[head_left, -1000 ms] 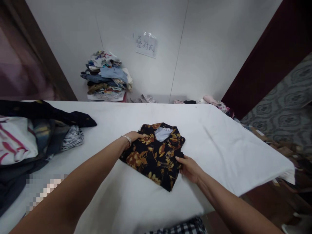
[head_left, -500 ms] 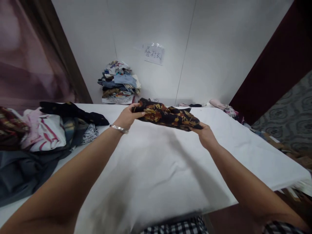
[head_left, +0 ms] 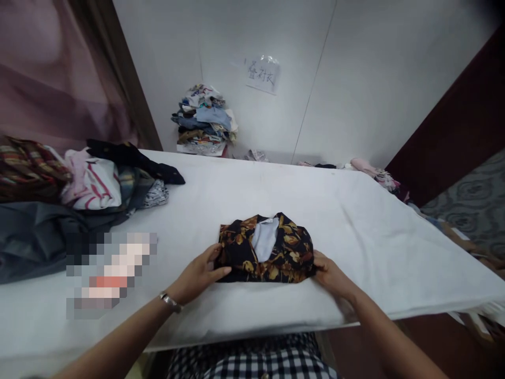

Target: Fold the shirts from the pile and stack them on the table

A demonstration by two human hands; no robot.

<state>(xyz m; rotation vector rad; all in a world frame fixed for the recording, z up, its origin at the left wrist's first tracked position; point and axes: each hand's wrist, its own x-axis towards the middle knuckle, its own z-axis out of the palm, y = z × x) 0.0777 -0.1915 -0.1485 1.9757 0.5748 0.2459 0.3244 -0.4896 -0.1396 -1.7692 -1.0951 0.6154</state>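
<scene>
A folded black shirt with a gold-brown flower print (head_left: pixel 272 250) lies flat on the white cloth-covered counter (head_left: pixel 355 221), near its front edge, collar side up with a pale grey lining showing at the neck. The left hand (head_left: pixel 199 273) grips the shirt's left edge, thumb on top and fingers tucked at the fold. The right hand (head_left: pixel 329 273) pinches the right edge in the same way, so the bundle sits between the two hands.

To the left on the counter, well apart from the shirt, is a loose heap of unfolded clothes (head_left: pixel 79 200), dark grey, pink-striped and plaid pieces among them. Beyond the far edge, against the white wall, stands a tall stack of mixed folded garments (head_left: pixel 205 121), and above it a handwritten paper sign (head_left: pixel 262 75) is fixed to the wall. A few small scraps of cloth (head_left: pixel 371 171) lie at the far right corner.
</scene>
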